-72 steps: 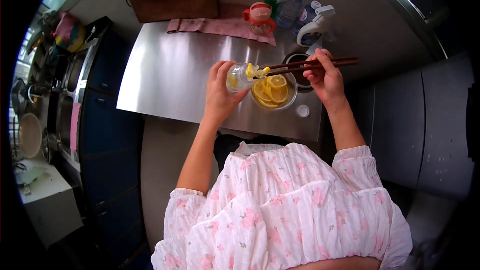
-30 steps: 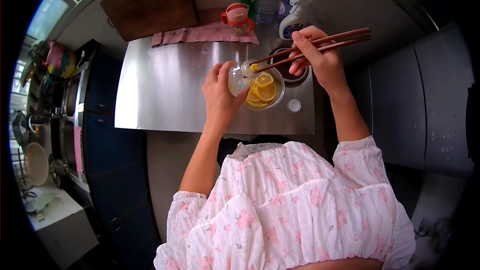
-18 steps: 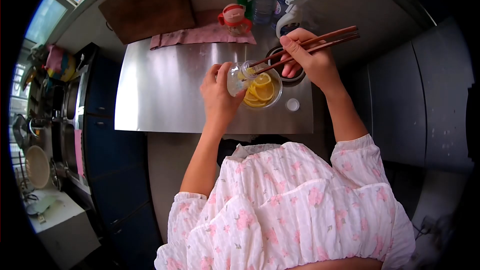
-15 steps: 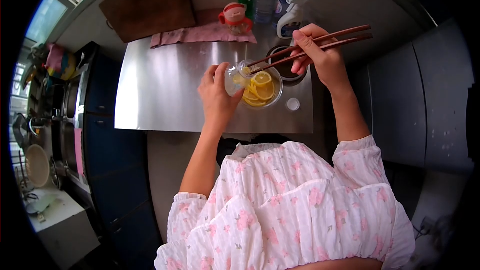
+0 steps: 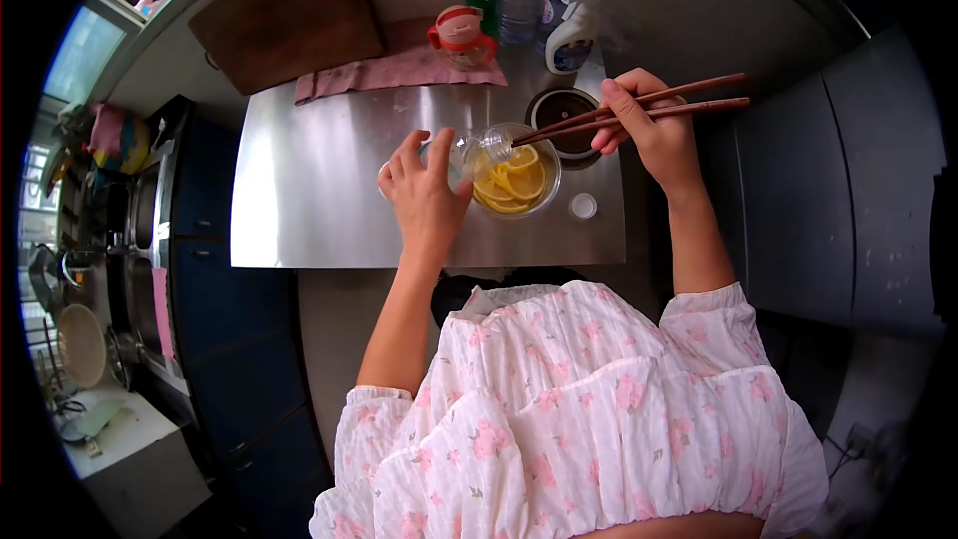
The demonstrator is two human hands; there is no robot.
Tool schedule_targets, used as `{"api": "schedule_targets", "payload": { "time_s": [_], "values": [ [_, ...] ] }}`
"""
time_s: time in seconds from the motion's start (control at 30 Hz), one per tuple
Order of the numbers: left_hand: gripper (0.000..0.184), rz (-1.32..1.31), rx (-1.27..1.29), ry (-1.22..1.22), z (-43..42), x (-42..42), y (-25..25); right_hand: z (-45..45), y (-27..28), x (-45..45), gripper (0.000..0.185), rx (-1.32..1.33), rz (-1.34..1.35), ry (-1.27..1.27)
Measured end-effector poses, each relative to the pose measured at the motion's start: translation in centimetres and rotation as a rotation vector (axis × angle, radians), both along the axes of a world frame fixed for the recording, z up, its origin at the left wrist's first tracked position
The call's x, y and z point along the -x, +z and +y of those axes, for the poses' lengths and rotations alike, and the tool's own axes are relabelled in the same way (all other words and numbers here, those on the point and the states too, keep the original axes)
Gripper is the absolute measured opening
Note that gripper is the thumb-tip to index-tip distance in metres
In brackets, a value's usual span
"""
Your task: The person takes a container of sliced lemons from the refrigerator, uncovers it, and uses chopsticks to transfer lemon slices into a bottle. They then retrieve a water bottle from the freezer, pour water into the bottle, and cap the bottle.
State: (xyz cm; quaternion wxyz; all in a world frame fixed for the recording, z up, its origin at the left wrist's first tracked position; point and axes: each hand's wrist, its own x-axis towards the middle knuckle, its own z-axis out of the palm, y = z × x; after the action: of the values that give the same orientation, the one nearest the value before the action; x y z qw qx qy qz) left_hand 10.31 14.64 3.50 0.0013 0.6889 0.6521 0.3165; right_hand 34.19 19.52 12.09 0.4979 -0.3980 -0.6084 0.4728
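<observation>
My left hand (image 5: 427,190) is wrapped round a clear bottle (image 5: 464,155), which is tilted on its side with its mouth to the right. My right hand (image 5: 654,135) grips a pair of brown chopsticks (image 5: 689,108), their tips at the bottle's mouth. Below the mouth stands a clear bowl (image 5: 555,180) of yellow lemon slices (image 5: 519,183). A small white cap (image 5: 583,206) lies to the right of the bowl. What is inside the bottle is hard to make out.
Behind the bowl sits a dark round container (image 5: 569,120). A red-handled cup (image 5: 462,35), a plastic bottle (image 5: 520,5) and a white spray bottle (image 5: 574,35) stand at the back of the metal table (image 5: 329,180). A pink cloth (image 5: 399,70) and a wooden board (image 5: 289,15) are at the back left.
Yellow pieces held by the chopsticks at the bottle's mouth went inside it. My left hand and the bottle have shifted slightly left, and the chopsticks have drawn back to its mouth.
</observation>
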Motion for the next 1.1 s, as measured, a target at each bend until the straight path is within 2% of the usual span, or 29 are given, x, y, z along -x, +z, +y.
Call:
{"api": "schedule_targets", "payload": {
  "time_s": [0.1,0.27,0.5,0.6,0.7,0.77,0.83,0.9,0.97,1.03,1.1],
  "values": [
    [0.069,0.048,-0.002,0.016,-0.2,0.1,-0.1,0.1,-0.7,-0.7,0.019,0.034,-0.041,-0.062],
    [0.067,0.073,0.025,0.040,0.0,0.2,-0.2,-0.9,-0.8,-0.4,0.019,0.100,0.038,-0.035],
    [0.066,0.131,-0.011,0.012,-0.3,0.0,-0.2,-0.4,-1.4,0.5,0.019,-0.005,-0.070,-0.066],
    [0.067,0.090,0.001,0.032,-0.5,0.5,-0.6,-0.4,-1.7,0.0,0.018,0.028,-0.088,-0.060],
    [0.072,-0.037,0.067,0.089,-0.6,1.9,-1.3,-0.5,-3.5,-0.1,0.017,0.048,0.017,-0.009],
    [0.073,-0.320,0.006,0.030,-0.4,3.5,-2.9,-0.7,-5.2,0.4,0.015,0.074,-0.224,0.062],
    [0.072,-0.324,0.001,0.036,-0.3,4.4,-4.3,-0.5,-6.5,0.4,0.014,0.061,-0.162,0.037],
    [0.073,-0.748,0.045,0.041,0.0,5.2,-5.8,0.0,-6.9,0.8,0.014,0.031,-0.221,0.046],
    [0.074,-0.765,0.052,0.049,0.1,5.8,-6.3,0.8,-7.9,1.5,0.015,-0.002,-0.279,0.047],
    [0.074,-0.803,0.089,0.028,0.2,5.9,-6.2,1.8,-9.3,2.4,0.017,-0.078,-0.271,0.153],
    [0.073,-0.864,0.102,0.010,0.0,5.9,-6.2,2.2,-9.4,3.3,0.018,-0.047,-0.299,0.178]
  ]
}}
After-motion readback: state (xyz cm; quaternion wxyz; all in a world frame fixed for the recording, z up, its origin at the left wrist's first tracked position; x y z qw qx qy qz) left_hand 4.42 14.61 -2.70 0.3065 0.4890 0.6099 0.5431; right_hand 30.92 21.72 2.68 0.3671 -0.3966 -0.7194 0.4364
